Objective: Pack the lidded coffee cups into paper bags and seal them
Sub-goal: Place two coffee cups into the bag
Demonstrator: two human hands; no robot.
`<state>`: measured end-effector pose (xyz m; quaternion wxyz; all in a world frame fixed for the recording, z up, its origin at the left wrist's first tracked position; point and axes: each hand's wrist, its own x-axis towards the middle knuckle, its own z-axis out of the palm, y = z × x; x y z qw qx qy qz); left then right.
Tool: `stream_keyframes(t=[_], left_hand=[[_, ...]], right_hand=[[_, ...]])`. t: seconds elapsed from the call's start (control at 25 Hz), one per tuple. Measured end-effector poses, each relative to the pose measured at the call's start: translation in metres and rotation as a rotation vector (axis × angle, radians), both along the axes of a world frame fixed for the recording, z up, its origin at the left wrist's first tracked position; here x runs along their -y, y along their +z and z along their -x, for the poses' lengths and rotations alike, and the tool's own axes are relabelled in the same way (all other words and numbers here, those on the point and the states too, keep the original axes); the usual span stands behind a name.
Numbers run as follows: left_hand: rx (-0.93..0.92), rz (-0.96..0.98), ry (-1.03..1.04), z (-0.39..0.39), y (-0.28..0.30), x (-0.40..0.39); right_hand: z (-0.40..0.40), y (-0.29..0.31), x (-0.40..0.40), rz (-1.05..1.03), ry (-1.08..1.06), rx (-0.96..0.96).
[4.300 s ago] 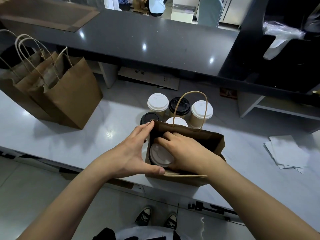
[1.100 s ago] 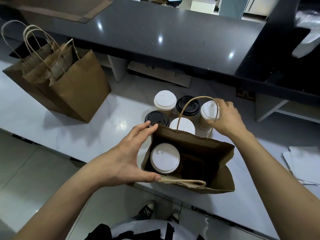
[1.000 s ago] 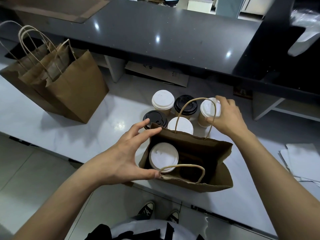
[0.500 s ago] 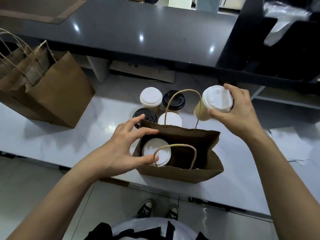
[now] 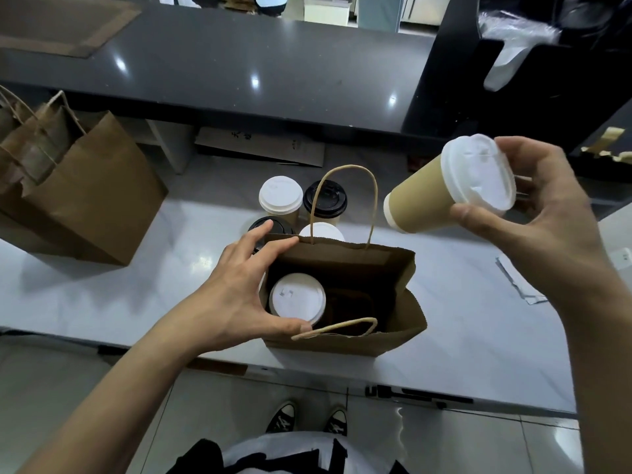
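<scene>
An open brown paper bag (image 5: pixel 393 323) stands at the white counter's front edge. A white-lidded cup (image 5: pixel 297 299) sits in its left half; the right half shows only the dark bottom. My left hand (image 5: pixel 239 295) grips the bag's left rim, thumb on the near side and fingers over the far side. My right hand (image 5: pixel 547 213) holds a tan cup with a white lid (image 5: pixel 444 189) tilted in the air, above and to the right of the bag. Behind the bag stand several lidded cups: a white-lidded cup (image 5: pixel 280 196), two black-lidded cups (image 5: pixel 328 198) (image 5: pixel 277 225), another white-lidded one (image 5: pixel 323 231).
Brown paper bags with handles (image 5: pixel 78 186) stand at the left of the white counter (image 5: pixel 102 292). A raised dark counter (image 5: pixel 239 70) runs along the back. White paper sheets (image 5: pixel 519 285) lie at the right. My shoes (image 5: pixel 307 419) show below the counter edge.
My right hand has lifted the white-lidded tan cup off the counter, higher and to the right, tilting it. My left hand has kept its hold on the bag's rim.
</scene>
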<state>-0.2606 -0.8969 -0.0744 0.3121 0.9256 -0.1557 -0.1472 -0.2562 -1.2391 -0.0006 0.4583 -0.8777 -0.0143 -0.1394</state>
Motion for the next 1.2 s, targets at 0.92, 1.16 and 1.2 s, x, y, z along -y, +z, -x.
stream_keyframes(t=[0.92,1.16,1.2], left_hand=[[0.016,-0.049,-0.028,0.005,-0.005,0.0],[0.009,-0.037,-0.023,0.006,-0.006,-0.001],[0.009,-0.038,-0.022,0.006,-0.006,0.0]], right_hand=[[0.021,-0.004,-0.079,0.676,0.406,-0.414],[0.015,-0.018,-0.09,0.971,0.435,-0.295],[0.015,-0.019,-0.091,0.977,0.432,-0.3]])
